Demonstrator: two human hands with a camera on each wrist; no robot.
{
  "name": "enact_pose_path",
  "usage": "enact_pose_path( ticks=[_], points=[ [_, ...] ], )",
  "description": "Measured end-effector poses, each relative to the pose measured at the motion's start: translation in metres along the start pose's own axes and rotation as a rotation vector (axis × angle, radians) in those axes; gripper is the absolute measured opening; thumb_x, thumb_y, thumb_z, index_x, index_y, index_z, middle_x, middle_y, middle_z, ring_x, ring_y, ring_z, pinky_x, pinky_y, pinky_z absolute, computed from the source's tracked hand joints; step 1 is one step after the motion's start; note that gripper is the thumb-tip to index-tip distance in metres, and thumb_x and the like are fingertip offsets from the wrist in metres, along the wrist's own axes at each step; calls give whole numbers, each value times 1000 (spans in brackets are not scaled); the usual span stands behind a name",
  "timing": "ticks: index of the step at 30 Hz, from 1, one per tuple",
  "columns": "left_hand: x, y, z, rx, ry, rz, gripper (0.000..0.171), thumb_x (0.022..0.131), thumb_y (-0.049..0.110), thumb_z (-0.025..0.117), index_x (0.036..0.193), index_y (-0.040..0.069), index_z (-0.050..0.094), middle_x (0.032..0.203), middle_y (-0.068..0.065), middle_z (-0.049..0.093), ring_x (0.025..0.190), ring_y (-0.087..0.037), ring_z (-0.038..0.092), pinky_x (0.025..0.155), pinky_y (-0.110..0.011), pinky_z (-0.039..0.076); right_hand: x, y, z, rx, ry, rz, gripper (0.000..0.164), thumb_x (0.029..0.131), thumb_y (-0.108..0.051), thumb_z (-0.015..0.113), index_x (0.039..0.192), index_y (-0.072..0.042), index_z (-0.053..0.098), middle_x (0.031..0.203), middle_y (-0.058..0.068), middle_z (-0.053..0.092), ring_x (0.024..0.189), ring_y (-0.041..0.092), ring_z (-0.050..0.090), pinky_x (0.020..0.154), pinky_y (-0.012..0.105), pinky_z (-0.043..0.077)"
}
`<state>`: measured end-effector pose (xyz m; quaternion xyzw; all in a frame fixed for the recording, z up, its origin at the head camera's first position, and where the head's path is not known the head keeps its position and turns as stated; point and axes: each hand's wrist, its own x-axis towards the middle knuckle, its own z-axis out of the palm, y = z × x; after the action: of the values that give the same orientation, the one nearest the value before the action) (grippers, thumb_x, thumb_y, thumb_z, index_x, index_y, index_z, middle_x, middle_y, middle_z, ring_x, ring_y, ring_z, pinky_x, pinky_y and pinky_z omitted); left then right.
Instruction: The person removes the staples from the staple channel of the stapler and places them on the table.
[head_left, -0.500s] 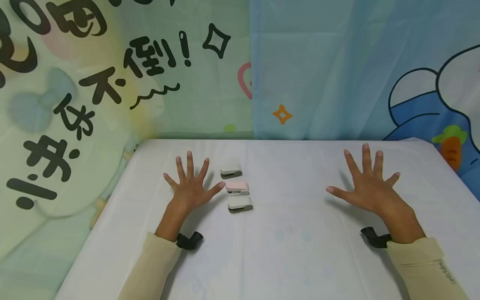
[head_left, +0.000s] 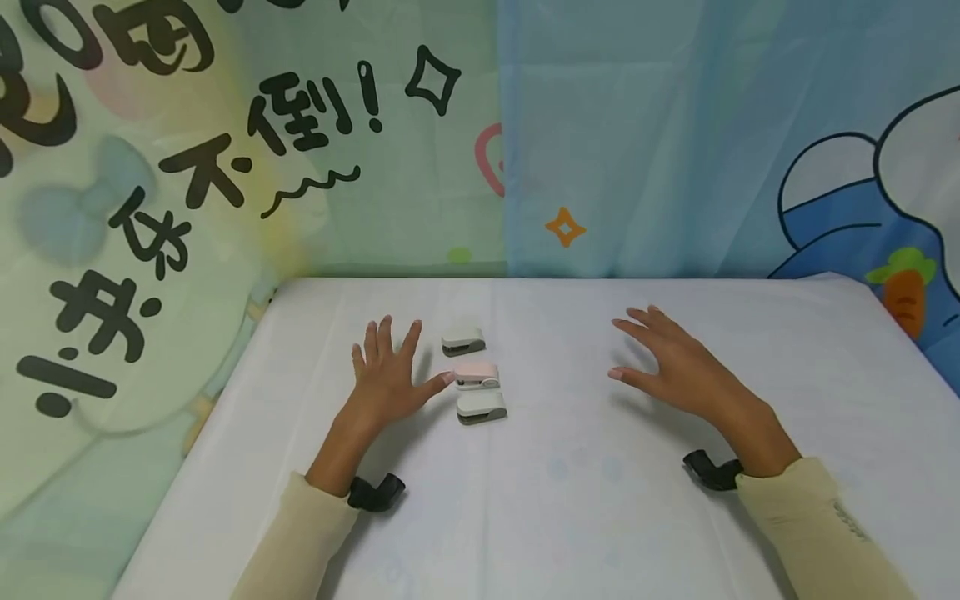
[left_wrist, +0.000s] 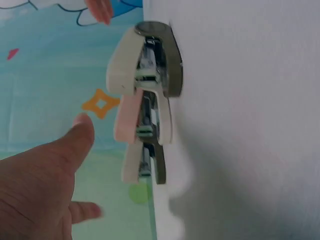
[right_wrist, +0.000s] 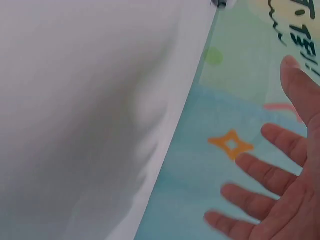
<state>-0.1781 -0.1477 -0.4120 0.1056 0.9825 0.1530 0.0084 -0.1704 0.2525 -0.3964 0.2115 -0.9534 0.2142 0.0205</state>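
Observation:
Three small staplers stand in a row on the white table, left of centre in the head view. The far stapler point(head_left: 463, 340) is white with a grey base, the middle stapler point(head_left: 477, 372) has a pink top and white base, and the near stapler point(head_left: 482, 406) is white over grey. Just left of them is my left hand point(head_left: 384, 385), fingers spread, its thumb tip overlapping the pink one's left end. My right hand point(head_left: 686, 367) hovers well to the right of the row, fingers extended and palm turned inward, holding nothing. The left wrist view shows the staplers' ends close up.
The table point(head_left: 555, 517) has a white cloth. Behind it hangs a printed curtain point(head_left: 637, 150) with lettering, a star and a carrot. A black wrist mount point(head_left: 377, 493) juts from the left sleeve and another mount point(head_left: 711, 472) from the right.
My right hand has swung inward to the left, its fingers coming closer together and its palm turning. My left fingers have drawn nearer each other. The staplers have not moved.

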Motion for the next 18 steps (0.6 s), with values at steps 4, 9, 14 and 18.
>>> enact_pose_path(
  ticks=[4, 9, 14, 18],
  points=[
    [-6, 9, -2, -127, -10, 40, 72, 85, 59, 65, 130, 3, 58, 127, -23, 48, 117, -35, 46, 94, -50, 41, 7, -13, 11, 58, 38, -89, 57, 88, -29, 75, 135, -4, 55, 139, 18, 50, 131, 37, 42, 101, 56, 36],
    [-10, 20, 2, -276, -173, 82, 60, 81, 50, 76, 119, 4, 65, 101, -9, 63, 89, -19, 58, 70, -32, 49, 15, -30, 24, 168, 12, -146, 45, 90, -24, 73, 128, -4, 62, 126, 12, 62, 120, 31, 54, 97, 48, 43],
    [-10, 28, 8, -284, -271, 160, 59, 77, 40, 83, 121, 6, 64, 88, -1, 63, 80, -14, 56, 66, -30, 47, 21, -49, 35, 234, -51, -180, 42, 89, -23, 73, 125, -2, 64, 122, 8, 65, 116, 27, 58, 95, 45, 46],
    [-7, 33, 15, -261, -276, 222, 45, 77, 27, 84, 112, 5, 66, 76, 3, 59, 71, -12, 52, 62, -28, 44, 26, -62, 43, 253, -105, -231, 40, 91, -24, 71, 124, -2, 65, 121, 6, 65, 115, 25, 59, 94, 42, 47]
  ],
)
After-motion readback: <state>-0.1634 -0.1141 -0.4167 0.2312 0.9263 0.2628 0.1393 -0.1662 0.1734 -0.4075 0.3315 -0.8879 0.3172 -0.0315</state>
